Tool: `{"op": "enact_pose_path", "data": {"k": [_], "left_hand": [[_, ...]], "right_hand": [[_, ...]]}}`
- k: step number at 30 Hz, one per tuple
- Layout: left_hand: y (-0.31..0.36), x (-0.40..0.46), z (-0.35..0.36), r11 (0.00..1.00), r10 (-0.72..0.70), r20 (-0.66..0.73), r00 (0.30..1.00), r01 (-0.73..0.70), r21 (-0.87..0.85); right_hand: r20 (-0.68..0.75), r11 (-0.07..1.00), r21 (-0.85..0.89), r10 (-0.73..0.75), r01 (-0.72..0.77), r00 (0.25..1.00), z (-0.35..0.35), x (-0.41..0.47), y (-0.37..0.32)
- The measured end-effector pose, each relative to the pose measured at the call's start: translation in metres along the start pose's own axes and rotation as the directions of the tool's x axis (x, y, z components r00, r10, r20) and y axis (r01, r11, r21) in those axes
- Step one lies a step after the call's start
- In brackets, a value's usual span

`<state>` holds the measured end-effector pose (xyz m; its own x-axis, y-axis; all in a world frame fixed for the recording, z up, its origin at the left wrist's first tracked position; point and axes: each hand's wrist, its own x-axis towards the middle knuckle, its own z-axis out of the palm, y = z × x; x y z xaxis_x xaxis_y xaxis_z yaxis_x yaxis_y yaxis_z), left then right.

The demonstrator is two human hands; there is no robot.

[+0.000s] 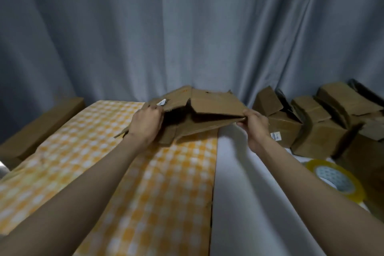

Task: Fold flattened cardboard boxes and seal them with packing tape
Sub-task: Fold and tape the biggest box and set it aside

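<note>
The cardboard box (199,112) is opening between my left hand (146,123) and right hand (254,125), each gripping an opposite edge so the sides are spreading apart.

Dim, soft overall blur, wide-angle bending at edges
</note>
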<state>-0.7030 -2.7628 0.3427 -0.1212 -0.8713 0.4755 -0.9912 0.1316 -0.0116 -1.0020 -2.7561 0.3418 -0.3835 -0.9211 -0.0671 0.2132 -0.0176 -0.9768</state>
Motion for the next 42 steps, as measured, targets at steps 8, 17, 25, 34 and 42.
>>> {"op": "enact_pose_path", "data": {"k": [8,17,25,34,42], "left_hand": [[0.060,-0.022,-0.129,0.931,0.058,-0.197,0.979,-0.125,-0.344],[0.096,-0.035,-0.260,0.908,-0.073,-0.105,0.992,0.023,-0.417],[0.134,-0.045,-0.284,0.758,-0.100,0.296,0.950,0.266,-0.596],[0.159,-0.035,-0.248,0.630,-0.107,0.485,0.868,0.437,-0.642],[0.147,-0.019,-0.208,0.658,-0.203,0.495,0.845,0.492,-0.570]], "right_hand": [[0.075,0.983,-0.033,-0.178,0.181,0.981,-0.013,-0.107,-0.012],[-0.039,0.766,-0.566,-0.392,0.303,0.919,-0.082,-0.148,-0.146],[0.104,0.572,-0.794,-0.205,0.205,0.973,-0.157,-0.189,-0.243],[0.032,0.673,-0.734,-0.098,0.090,0.995,-0.196,-0.170,-0.232],[-0.022,0.742,-0.668,0.052,-0.054,0.998,-0.205,-0.138,-0.217]]}}
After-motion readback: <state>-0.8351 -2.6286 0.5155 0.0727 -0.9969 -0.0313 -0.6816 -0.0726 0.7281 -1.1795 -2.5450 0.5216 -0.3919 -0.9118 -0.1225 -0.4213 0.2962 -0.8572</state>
